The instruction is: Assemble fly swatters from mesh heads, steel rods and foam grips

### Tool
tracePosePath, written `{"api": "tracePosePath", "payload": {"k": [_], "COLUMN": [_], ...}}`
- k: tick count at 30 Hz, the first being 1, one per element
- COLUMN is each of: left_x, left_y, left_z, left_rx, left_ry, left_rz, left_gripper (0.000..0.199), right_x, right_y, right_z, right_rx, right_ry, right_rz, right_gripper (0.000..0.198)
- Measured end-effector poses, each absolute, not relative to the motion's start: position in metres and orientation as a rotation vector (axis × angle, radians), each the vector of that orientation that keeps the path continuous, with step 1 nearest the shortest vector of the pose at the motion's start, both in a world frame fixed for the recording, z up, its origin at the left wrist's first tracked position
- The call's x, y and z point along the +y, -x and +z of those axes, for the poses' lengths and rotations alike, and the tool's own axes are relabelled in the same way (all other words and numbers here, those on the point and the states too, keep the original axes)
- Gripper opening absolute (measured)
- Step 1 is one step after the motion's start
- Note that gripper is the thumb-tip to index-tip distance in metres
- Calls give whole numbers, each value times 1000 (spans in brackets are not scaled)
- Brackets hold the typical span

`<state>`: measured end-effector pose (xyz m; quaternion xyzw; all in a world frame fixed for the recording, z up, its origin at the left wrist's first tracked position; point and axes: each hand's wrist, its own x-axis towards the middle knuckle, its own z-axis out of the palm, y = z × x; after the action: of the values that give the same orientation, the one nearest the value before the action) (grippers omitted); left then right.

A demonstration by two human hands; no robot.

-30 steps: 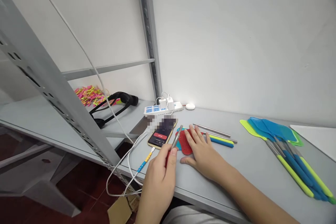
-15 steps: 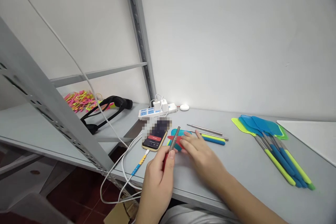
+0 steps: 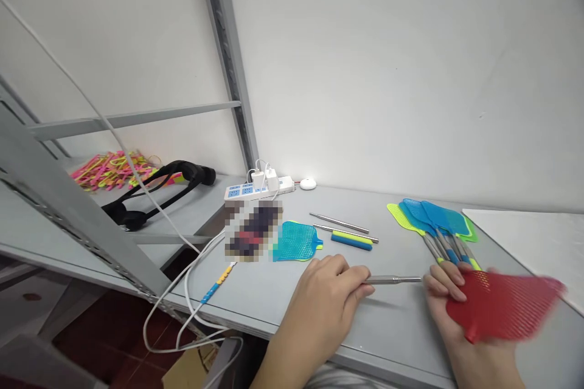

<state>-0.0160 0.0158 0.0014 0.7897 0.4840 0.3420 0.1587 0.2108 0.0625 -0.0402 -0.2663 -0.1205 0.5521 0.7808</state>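
Clasped in the left hand [image 3: 326,295], with thumb and forefinger foremost: a silver rod [image 3: 395,280], roughly level and running right. Any grip at its left end, hidden inside the fist. Curled around the left part of a red mesh head [image 3: 506,307]: the fingers of the right hand [image 3: 441,304], palm up, just beyond the rod's tip. Contact between rod tip and right fingers: impossible to tell. Mesh spread out to the right and slightly blurred, with its short neck on the near side, apart from the rod.

Judged from this layout, in hand: bringing rod and red head together, with no join visible between them. Probably called for next: turning the neck towards the rod, then lining up both ends while keeping the left hold firm. Worth watching: a thin tip, easy to miss at an angle.

Farther off, beyond the left hand: a loose silver rod [image 3: 339,222], then nearer, yellow and blue grips [image 3: 351,238] side by side. To the left of those, a blue mesh head [image 3: 296,240] with yellow-green edges showing beneath, just beside a pixelated device [image 3: 255,231]. Far right, beyond the right hand: a fanned bunch of swatters [image 3: 449,219], near a white sheet [image 3: 511,237]. Far left, against the wall: a power strip [image 3: 237,190].
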Motion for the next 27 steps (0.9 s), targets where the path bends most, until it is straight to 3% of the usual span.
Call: {"api": "tracePosePath", "payload": {"k": [4,9,17,27], "left_x": [13,3,-3,-1], "left_y": [-2,-25,-49,-51], "left_z": [10,4,-13,-25], "left_rx": [1246,1048,1156,1238], "left_ry": [-2215,-2030,-2508,-2650], "left_rz": [967,972,606,666], "left_gripper": [22,16,30,31], "right_x": [54,50,57,58], "right_y": [-222,-232,-238,-241], "right_z": [-31,-20,-25,-28], "right_rx": [-360,-320,-284,-384], "right_ry": [352,184,152,219], "right_rz": [1247,1206,1004,812], "right_gripper": [45,47,52,52]}}
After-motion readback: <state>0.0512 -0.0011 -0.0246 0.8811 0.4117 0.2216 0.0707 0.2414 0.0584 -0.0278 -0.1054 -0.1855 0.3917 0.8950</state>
